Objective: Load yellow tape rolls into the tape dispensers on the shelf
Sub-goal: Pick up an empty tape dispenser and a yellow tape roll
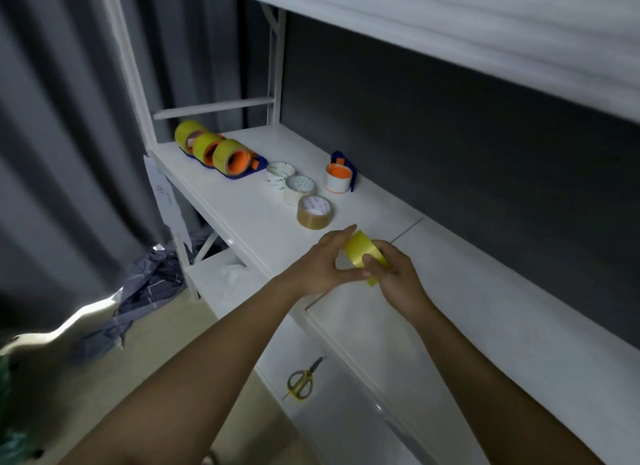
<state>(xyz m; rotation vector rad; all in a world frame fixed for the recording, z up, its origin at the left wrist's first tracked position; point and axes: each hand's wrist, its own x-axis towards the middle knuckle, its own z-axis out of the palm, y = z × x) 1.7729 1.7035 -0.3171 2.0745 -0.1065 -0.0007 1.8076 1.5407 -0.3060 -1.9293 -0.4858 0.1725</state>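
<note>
White laminate shelving (pixel 242 215) runs along a dark grey wall, with a grey curtain on the left, and I work over its middle board. My left hand (pixel 325 267) and right hand (pixel 394 277) both grip one translucent yellow roll of packing tape (pixel 363 253), held just above the board's front edge, fingers curled round its rim; neither hand is free. I judge the roll light and stiff enough to take by its outer band, though the glossy film looks slippery, so pinching across the cardboard core's edges should be surer. Further back on the left, three blue-and-orange plastic tape dispensers (pixel 239 163) already carry yellow rolls and stand touching in a row. A fourth blue dispenser with an orange hub (pixel 341 177) sits well apart to the right; it seems to carry a white core, though the dim view leaves me unsure. Two pale tape rolls (pixel 291 184) and a brown tape roll (pixel 314 212) lie flat between them. Yellow-handled scissors (pixel 301 381) rest on the lower shelf.
</note>
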